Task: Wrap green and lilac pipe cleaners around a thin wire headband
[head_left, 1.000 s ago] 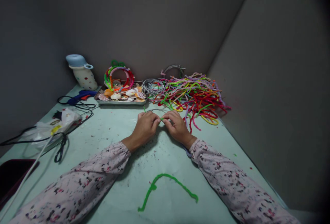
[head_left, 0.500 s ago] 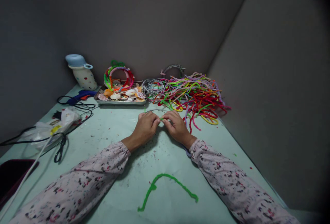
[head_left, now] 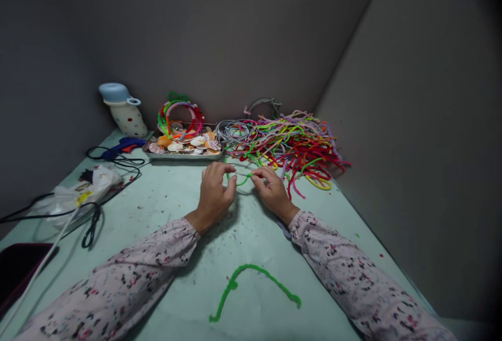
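Note:
My right hand [head_left: 271, 188] pinches a green pipe cleaner [head_left: 243, 182] where it meets a thin grey wire hoop [head_left: 245, 166], above the middle of the table. The rest of that pipe cleaner curves loosely below the wire, toward my left hand. My left hand [head_left: 215, 190] is beside the wire's left part, thumb and forefinger apart with a gap between them; its other fingers are curled and partly hidden. Nearer to me lies a second green pipe cleaner [head_left: 266, 272], bent in an arch with a small bump on its left side.
Behind my hands are a metal tray [head_left: 184, 157] of seashells with colourful wrapped hoops, coiled grey wire [head_left: 235, 132] and a heap of pipe cleaners [head_left: 301, 142]. On the left are a bottle [head_left: 127, 113], a blue glue gun [head_left: 123, 146], black cords and a plastic bag [head_left: 100, 181].
My left thumb and forefinger have come apart and moved slightly left, away from my right hand. The green pipe cleaner's loose curve now shows between the hands. My right hand stays pinched.

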A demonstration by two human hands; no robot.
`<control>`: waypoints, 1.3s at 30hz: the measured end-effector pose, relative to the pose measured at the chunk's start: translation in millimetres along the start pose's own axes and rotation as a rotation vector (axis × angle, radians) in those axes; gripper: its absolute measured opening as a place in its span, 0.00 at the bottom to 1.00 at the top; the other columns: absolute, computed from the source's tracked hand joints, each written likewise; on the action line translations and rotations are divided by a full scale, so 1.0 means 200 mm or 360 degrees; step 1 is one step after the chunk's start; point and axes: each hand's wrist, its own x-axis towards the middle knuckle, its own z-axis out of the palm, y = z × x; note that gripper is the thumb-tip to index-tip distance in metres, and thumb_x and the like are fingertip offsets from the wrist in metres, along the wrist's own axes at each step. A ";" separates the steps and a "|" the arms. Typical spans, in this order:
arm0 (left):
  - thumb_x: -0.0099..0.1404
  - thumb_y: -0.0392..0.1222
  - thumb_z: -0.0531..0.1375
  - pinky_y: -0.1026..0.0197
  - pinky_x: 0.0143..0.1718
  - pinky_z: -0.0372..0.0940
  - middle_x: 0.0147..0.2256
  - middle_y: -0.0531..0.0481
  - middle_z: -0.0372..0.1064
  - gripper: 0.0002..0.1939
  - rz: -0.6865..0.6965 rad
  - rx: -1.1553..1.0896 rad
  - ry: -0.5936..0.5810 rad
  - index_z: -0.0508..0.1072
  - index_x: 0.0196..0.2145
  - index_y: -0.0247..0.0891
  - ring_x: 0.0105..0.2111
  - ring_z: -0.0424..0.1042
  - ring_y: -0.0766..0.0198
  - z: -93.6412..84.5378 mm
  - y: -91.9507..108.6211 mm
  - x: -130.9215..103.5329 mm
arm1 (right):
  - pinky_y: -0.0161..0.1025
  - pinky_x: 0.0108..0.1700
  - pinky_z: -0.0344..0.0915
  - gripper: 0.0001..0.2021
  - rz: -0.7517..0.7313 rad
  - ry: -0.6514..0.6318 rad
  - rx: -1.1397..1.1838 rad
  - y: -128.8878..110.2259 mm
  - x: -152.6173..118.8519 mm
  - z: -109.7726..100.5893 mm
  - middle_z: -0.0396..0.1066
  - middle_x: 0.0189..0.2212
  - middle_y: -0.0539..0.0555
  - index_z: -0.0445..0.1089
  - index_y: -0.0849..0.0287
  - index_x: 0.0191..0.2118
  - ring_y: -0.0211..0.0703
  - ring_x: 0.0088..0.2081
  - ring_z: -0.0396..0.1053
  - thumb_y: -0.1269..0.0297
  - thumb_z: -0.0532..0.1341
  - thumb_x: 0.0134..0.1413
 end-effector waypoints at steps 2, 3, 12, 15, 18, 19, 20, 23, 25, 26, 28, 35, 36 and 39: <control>0.65 0.37 0.55 0.54 0.47 0.59 0.38 0.48 0.70 0.04 0.0008 -0.0009 -0.0048 0.68 0.38 0.40 0.43 0.68 0.57 0.01 0.00 0.00 | 0.45 0.46 0.62 0.06 0.0062 0.0031 0.0018 0.00 0.00 0.00 0.70 0.34 0.54 0.70 0.57 0.37 0.46 0.39 0.66 0.64 0.57 0.61; 0.65 0.36 0.54 0.54 0.47 0.59 0.38 0.48 0.71 0.05 0.0022 -0.0012 -0.0090 0.68 0.38 0.40 0.43 0.69 0.57 0.01 -0.01 0.00 | 0.45 0.45 0.62 0.06 0.0089 0.0044 0.0028 0.01 0.00 0.00 0.70 0.34 0.54 0.70 0.57 0.37 0.46 0.39 0.66 0.64 0.57 0.61; 0.66 0.33 0.50 0.50 0.52 0.53 0.39 0.51 0.76 0.14 0.0122 0.0008 -0.0429 0.73 0.43 0.39 0.40 0.71 0.60 0.04 -0.03 -0.01 | 0.42 0.46 0.62 0.07 0.0170 0.0107 0.0061 0.03 0.00 0.00 0.69 0.34 0.52 0.71 0.56 0.37 0.44 0.40 0.66 0.62 0.56 0.61; 0.66 0.33 0.50 0.53 0.47 0.57 0.34 0.51 0.76 0.13 0.0126 -0.0043 -0.0392 0.75 0.38 0.38 0.36 0.71 0.60 0.03 -0.02 -0.01 | 0.42 0.46 0.62 0.07 0.0211 0.0141 0.0079 0.04 0.00 0.00 0.69 0.34 0.52 0.71 0.56 0.37 0.44 0.40 0.66 0.62 0.57 0.60; 0.65 0.32 0.51 0.55 0.44 0.60 0.32 0.51 0.76 0.13 0.0114 -0.0084 -0.0341 0.75 0.39 0.38 0.35 0.71 0.60 0.03 -0.01 -0.01 | 0.42 0.46 0.62 0.07 0.0254 0.0170 0.0104 0.05 0.00 0.00 0.69 0.34 0.52 0.71 0.56 0.37 0.44 0.40 0.67 0.62 0.57 0.60; 0.65 0.33 0.52 0.56 0.44 0.60 0.33 0.50 0.76 0.12 0.0110 -0.0082 -0.0309 0.75 0.39 0.38 0.36 0.71 0.60 0.04 -0.01 -0.02 | 0.42 0.46 0.62 0.07 0.0256 0.0168 0.0109 0.05 0.00 0.00 0.69 0.34 0.52 0.71 0.56 0.37 0.44 0.40 0.67 0.62 0.57 0.60; 0.65 0.34 0.53 0.56 0.44 0.60 0.34 0.50 0.75 0.11 0.0107 -0.0071 -0.0274 0.74 0.40 0.38 0.37 0.71 0.60 0.04 -0.01 -0.02 | 0.42 0.46 0.62 0.07 0.0250 0.0161 0.0112 0.05 0.00 0.00 0.69 0.34 0.52 0.71 0.56 0.37 0.44 0.40 0.67 0.62 0.57 0.60; 0.65 0.37 0.55 0.55 0.45 0.60 0.38 0.48 0.74 0.09 0.0122 -0.0018 -0.0196 0.74 0.40 0.38 0.41 0.70 0.57 0.05 -0.02 -0.01 | 0.42 0.45 0.62 0.07 0.0210 0.0123 0.0115 0.03 0.00 0.00 0.69 0.33 0.52 0.70 0.57 0.37 0.44 0.40 0.67 0.62 0.57 0.60; 0.65 0.37 0.56 0.55 0.45 0.60 0.37 0.48 0.73 0.08 0.0137 0.0012 -0.0157 0.74 0.40 0.38 0.41 0.69 0.57 0.05 -0.02 -0.01 | 0.42 0.45 0.62 0.07 0.0191 0.0090 0.0114 0.02 0.00 0.00 0.69 0.33 0.52 0.70 0.57 0.37 0.44 0.39 0.66 0.63 0.57 0.60; 0.65 0.36 0.56 0.55 0.45 0.60 0.37 0.48 0.73 0.07 0.0148 0.0025 -0.0126 0.74 0.40 0.38 0.41 0.69 0.57 0.05 -0.03 -0.01 | 0.42 0.45 0.62 0.06 0.0187 0.0075 0.0111 0.01 0.00 0.00 0.68 0.33 0.52 0.70 0.57 0.37 0.44 0.39 0.66 0.63 0.57 0.61; 0.64 0.34 0.57 0.54 0.45 0.59 0.38 0.48 0.72 0.08 0.0164 0.0071 -0.0029 0.73 0.40 0.39 0.41 0.68 0.57 0.04 -0.02 -0.01 | 0.42 0.45 0.62 0.06 0.0179 0.0047 0.0106 0.01 0.00 0.00 0.68 0.33 0.52 0.70 0.57 0.37 0.44 0.39 0.66 0.63 0.57 0.61; 0.61 0.35 0.62 0.52 0.46 0.56 0.41 0.46 0.68 0.10 0.0129 0.0229 0.0119 0.74 0.41 0.42 0.43 0.65 0.54 0.04 -0.02 -0.01 | 0.42 0.45 0.61 0.06 0.0073 -0.0102 0.0167 0.01 -0.01 0.00 0.68 0.33 0.52 0.70 0.56 0.37 0.44 0.39 0.66 0.64 0.57 0.61; 0.61 0.36 0.62 0.52 0.47 0.56 0.41 0.47 0.68 0.10 0.0135 0.0227 0.0093 0.74 0.41 0.42 0.43 0.65 0.54 0.04 -0.03 -0.01 | 0.42 0.45 0.61 0.05 0.0067 -0.0121 0.0175 0.01 -0.01 0.00 0.68 0.34 0.52 0.70 0.56 0.37 0.44 0.39 0.66 0.64 0.57 0.61; 0.61 0.39 0.64 0.52 0.47 0.55 0.40 0.47 0.69 0.09 0.0165 0.0228 0.0032 0.74 0.41 0.43 0.43 0.65 0.55 0.04 -0.03 -0.01 | 0.42 0.46 0.61 0.05 0.0065 -0.0175 0.0193 0.00 -0.01 0.00 0.68 0.33 0.52 0.70 0.56 0.37 0.44 0.40 0.66 0.65 0.57 0.61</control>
